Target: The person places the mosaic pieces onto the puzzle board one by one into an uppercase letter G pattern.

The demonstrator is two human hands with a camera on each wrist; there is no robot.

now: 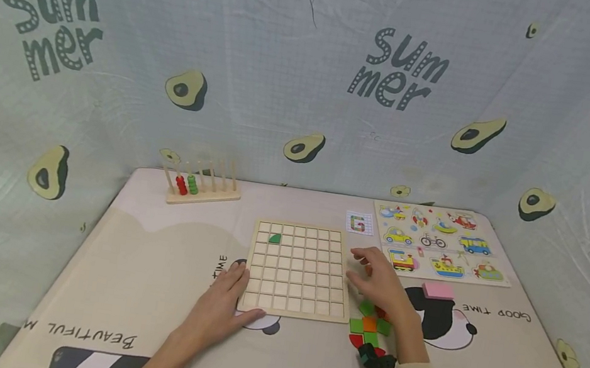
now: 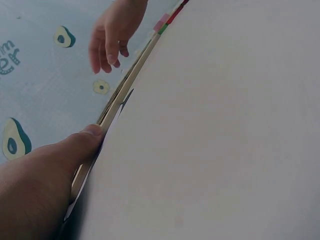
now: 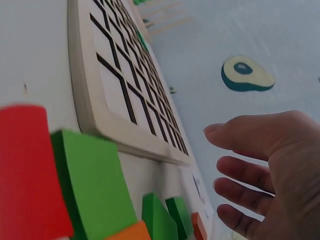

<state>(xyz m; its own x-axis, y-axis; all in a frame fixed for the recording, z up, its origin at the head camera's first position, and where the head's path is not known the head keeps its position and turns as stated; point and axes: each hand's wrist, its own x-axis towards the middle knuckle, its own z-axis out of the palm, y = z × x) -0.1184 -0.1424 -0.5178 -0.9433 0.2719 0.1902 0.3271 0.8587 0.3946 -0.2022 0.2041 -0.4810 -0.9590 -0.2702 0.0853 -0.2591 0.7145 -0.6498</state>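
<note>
Head view: a square board (image 1: 285, 263) lies flat on the desk (image 1: 152, 296), its face divided into a grid of cells. One green piece (image 1: 275, 239), with a rounded corner, sits in the second row from the far edge, second column from the left.

The left hand (image 1: 223, 300) rests at the board's near left corner, fingers along the left side and thumb at the near edge; its grip is wide and relaxed, and the left wrist view shows the thumb touching the rim.

The right hand (image 1: 384, 285) hovers just beyond the board's right side. Its fingers are bent loosely, with a gap between them and the thumb; the right wrist view shows nothing in that grip.

Blocks (image 1: 356, 325) in green, red, orange and dark green lie by the board's near right corner, some partly hidden by the right forearm. A small card (image 1: 360, 223) with a coloured G lies near the far right corner, just beside a picture puzzle (image 1: 381, 222). The pink block (image 1: 438, 291) lies just below the puzzle. At the far left stands a peg rack (image 1: 204, 197) with red and green beads (image 1: 192, 184).
</note>
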